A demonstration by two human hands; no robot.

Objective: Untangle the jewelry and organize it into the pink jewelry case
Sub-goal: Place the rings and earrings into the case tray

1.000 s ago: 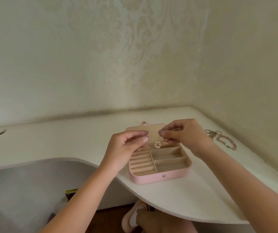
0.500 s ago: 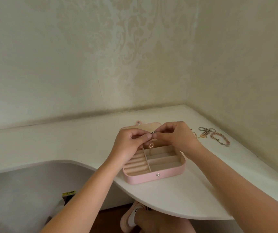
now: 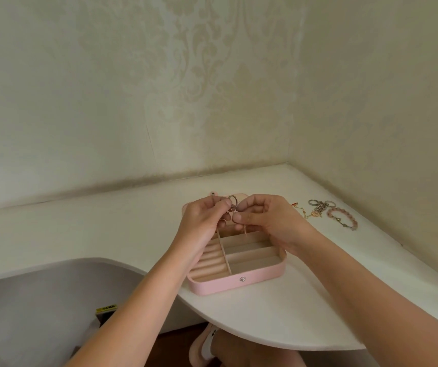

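A silver ring (image 3: pixel 232 201) and its tangled thin chain (image 3: pixel 244 230) hang pinched between the left grip (image 3: pixel 203 221) and the right grip (image 3: pixel 268 221). Directly below them the pink jewelry case (image 3: pixel 236 283) lies open on the bench (image 3: pixel 133 229). A pink bead bracelet (image 3: pixel 342 218) lies right of the right grip.

L hand (image 3: pixel 204 224), R hand (image 3: pixel 271 221), both pinching, close tog., arms fwd

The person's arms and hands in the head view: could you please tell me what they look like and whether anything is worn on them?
Both are bare. The left hand and right hand have no gloves, and I see no rings on the visible fingers. The left forearm and right forearm show no sleeve, watch or bracelet up to the frame edge.
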